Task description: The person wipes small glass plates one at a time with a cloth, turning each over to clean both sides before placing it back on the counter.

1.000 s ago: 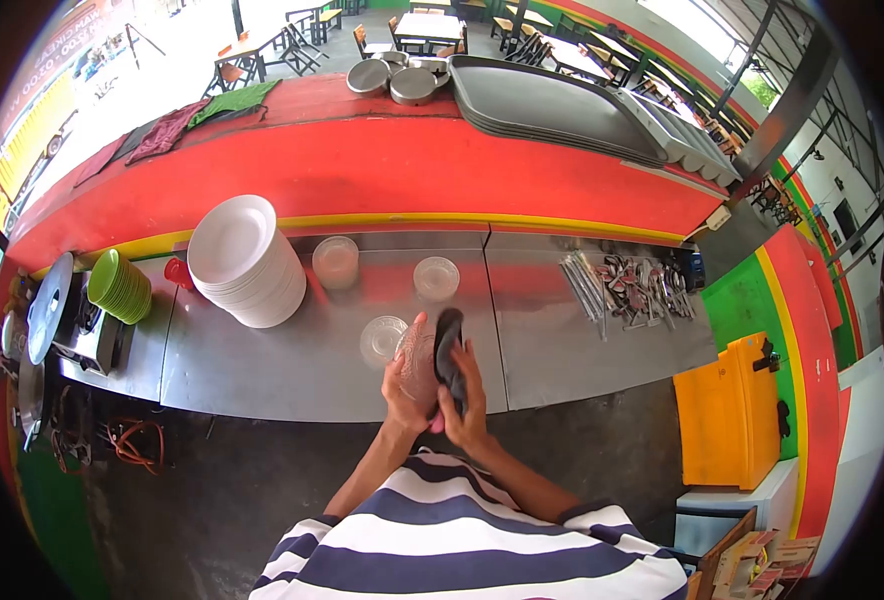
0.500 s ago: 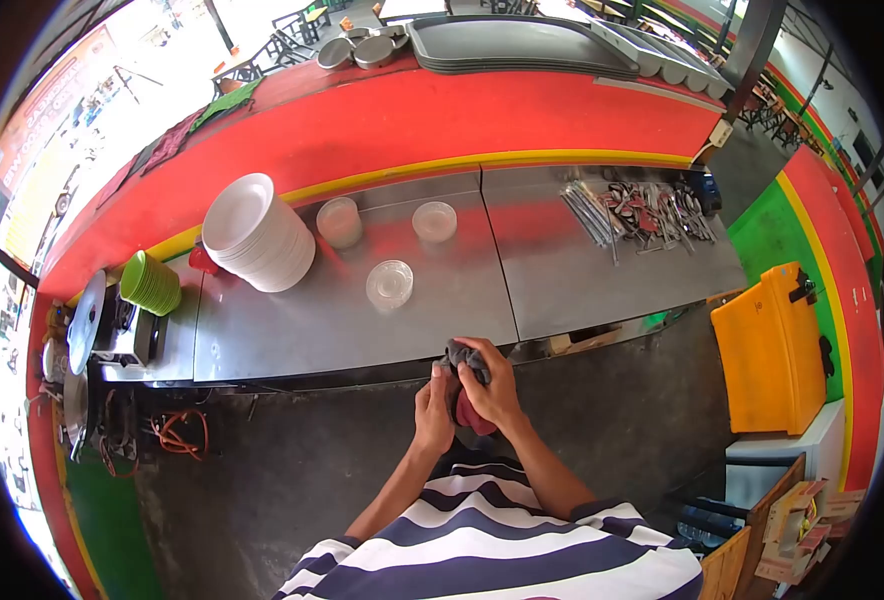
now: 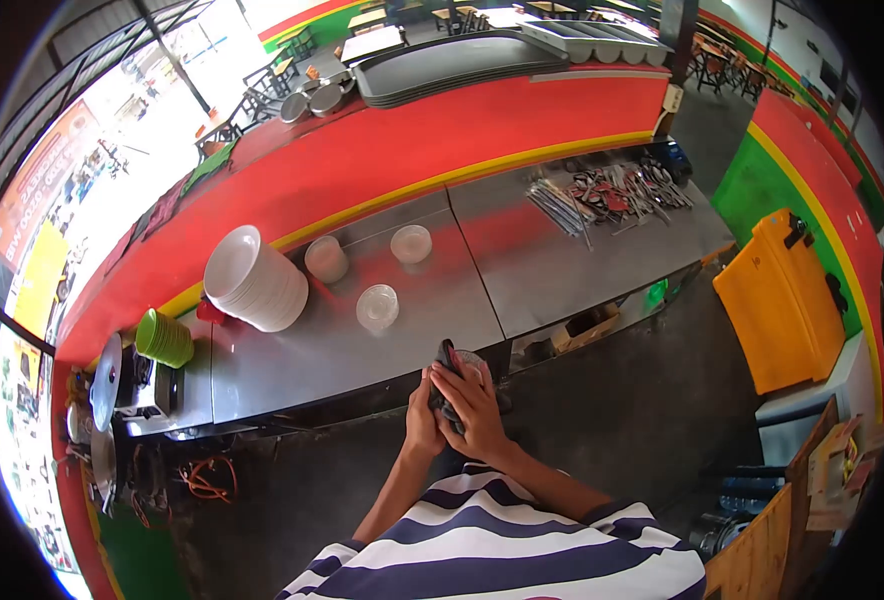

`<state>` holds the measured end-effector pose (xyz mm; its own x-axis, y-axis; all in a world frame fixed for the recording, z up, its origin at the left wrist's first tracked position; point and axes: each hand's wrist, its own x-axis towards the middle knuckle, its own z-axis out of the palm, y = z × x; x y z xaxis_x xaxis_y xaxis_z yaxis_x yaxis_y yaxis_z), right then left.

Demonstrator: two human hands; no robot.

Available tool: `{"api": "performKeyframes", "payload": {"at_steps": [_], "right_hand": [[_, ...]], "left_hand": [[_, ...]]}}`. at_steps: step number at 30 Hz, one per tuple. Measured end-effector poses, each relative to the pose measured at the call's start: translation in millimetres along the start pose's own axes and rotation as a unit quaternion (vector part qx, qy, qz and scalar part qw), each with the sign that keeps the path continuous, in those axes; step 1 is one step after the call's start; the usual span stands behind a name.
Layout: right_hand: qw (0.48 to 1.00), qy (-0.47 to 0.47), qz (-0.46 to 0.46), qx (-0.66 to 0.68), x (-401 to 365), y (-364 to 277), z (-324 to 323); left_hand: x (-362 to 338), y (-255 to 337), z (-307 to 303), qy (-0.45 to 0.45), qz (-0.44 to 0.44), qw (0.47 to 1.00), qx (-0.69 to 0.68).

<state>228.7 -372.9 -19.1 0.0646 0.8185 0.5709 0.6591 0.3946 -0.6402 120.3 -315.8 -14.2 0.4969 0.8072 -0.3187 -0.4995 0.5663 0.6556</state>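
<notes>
At the counter's front edge, my left hand (image 3: pixel 424 418) and my right hand (image 3: pixel 474 408) are pressed close together, both closed around a bunched dark cloth (image 3: pixel 447 354). A rounded, shiny, see-through thing (image 3: pixel 473 363) shows just beyond my right fingers; its kind is not plain, and part of it is hidden by the hand. Ahead on the metal counter (image 3: pixel 302 370) stand a clear bowl (image 3: pixel 378 308), another pale bowl (image 3: pixel 411 243) and a small stack of pale bowls (image 3: pixel 326 260).
A tall stack of white plates (image 3: pixel 262 285) leans on the counter's left part, beside green bowls (image 3: pixel 165 338). Loose cutlery (image 3: pixel 617 195) lies at the right. Grey trays (image 3: pixel 462 68) rest on the red wall (image 3: pixel 442 135). A yellow bin (image 3: pixel 777 305) stands on the right.
My view has tilted and turned. My right hand has shifted over the cloth, its fingers now lying across it. A shiny rounded thing now shows past the fingers; the maroon cloth end below is hidden.
</notes>
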Motion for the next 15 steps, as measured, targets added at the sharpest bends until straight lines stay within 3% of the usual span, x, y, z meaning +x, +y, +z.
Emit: {"api": "performKeyframes", "payload": {"at_steps": [1, 5, 8, 9, 12, 15], "right_hand": [[0.999, 0.002, 0.026, -0.029, 10.1, -3.8, -9.6], [0.991, 0.092, 0.091, -0.021, 30.4, 10.9, -23.6], [0.949, 0.140, 0.207, 0.191, 28.9, 29.7, -22.7], [0.947, 0.174, 0.200, 0.183, 26.7, 33.2, -20.1], [0.861, 0.210, 0.309, 0.345, 5.3, 47.8, -1.4], [0.750, 0.314, 0.397, 0.426, -7.0, 44.2, 23.4]], "left_hand": [[-9.2, 7.5, 26.2, 0.096, -0.018, 0.995, -0.033], [10.9, -15.6, -13.5, 0.022, 0.014, 0.995, 0.095], [7.2, -12.1, 4.9, -0.022, 0.090, 0.974, 0.207], [10.4, -14.5, 2.0, -0.040, 0.098, 0.980, 0.165], [4.5, -2.4, 17.2, 0.027, 0.083, 0.991, 0.102], [8.7, 6.5, 16.6, 0.111, 0.082, 0.987, 0.076]]}}
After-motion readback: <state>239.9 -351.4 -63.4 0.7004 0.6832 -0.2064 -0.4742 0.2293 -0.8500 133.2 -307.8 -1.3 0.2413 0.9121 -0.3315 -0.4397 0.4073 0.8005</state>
